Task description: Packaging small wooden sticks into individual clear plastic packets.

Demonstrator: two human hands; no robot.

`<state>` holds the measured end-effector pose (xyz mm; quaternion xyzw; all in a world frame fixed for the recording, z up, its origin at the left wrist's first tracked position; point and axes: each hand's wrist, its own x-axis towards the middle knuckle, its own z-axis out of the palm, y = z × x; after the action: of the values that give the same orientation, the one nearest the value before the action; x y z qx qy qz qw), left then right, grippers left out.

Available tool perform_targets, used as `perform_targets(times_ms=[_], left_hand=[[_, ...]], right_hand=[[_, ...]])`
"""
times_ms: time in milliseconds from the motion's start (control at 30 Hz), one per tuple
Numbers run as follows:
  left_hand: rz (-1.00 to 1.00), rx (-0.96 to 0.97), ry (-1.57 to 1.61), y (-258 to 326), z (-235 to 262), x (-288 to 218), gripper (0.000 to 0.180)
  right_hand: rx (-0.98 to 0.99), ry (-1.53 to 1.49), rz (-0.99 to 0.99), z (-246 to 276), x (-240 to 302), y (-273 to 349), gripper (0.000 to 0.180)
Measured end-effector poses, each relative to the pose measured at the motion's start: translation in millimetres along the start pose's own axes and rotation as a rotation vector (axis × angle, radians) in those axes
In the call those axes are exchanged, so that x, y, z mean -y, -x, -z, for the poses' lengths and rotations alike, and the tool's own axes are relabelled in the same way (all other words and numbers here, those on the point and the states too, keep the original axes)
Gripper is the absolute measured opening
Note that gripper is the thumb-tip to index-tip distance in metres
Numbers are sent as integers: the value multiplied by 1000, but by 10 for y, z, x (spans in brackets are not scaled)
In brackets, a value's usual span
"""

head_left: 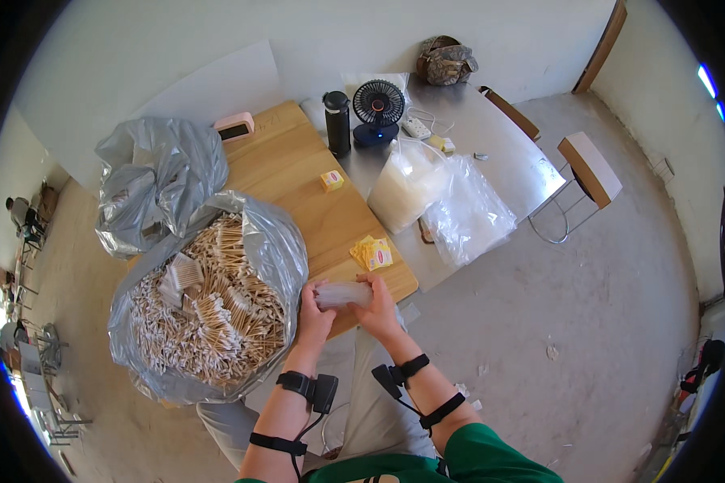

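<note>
Between my hands, over the near edge of the wooden table [302, 161], is a translucent whitish plastic packet [343, 295]; its contents cannot be made out. My left hand [317, 314] is closed on its left end, and my right hand [379, 309] grips the right end. Just beyond my hands lies a small spread of yellow printed cards [372, 253]. To the left of my left hand, a big silver plastic bag [275, 241] gapes wide, full of loose wooden cotton swabs [217, 322]. Some swabs sit there in a neat bundle.
Another silver bag [165, 173] stands behind the first. A small yellow box [332, 180] and a phone in a pink case [234, 127] rest on the wood. On the metal table are a black bottle [337, 125], a fan [378, 109] and clear plastic bags [469, 211]. A stool [592, 165] stands right.
</note>
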<state>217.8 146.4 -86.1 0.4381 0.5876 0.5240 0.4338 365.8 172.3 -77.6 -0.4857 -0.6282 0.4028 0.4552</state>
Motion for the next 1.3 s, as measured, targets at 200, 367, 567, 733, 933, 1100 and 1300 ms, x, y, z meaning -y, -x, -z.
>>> perform_targets(times_ms=[200,367,567,733,933,1100,1300], left_hand=[[2,39,-187,28,8,41,57],[11,-22,-275,-26,-109,14,55],[29,50,-260,-42,27,-41,51],[-185,-17,-405,-30,-18,114,50],[14,93,-314,49,24,-150,39],[115,191,-314,124,-27,-377,30],[59,64,180,155,-378,-480,25]], right_hand=[[53,-10,-25,23,-27,24,56],[23,28,-132,-71,-88,-39,58],[29,-204,-43,37,-190,-68,53],[24,139,-26,-28,-60,-18,54],[86,-57,-162,114,-133,43,43],[118,-232,-196,381,36,209,37],[130,-1073,-468,630,321,272,42]])
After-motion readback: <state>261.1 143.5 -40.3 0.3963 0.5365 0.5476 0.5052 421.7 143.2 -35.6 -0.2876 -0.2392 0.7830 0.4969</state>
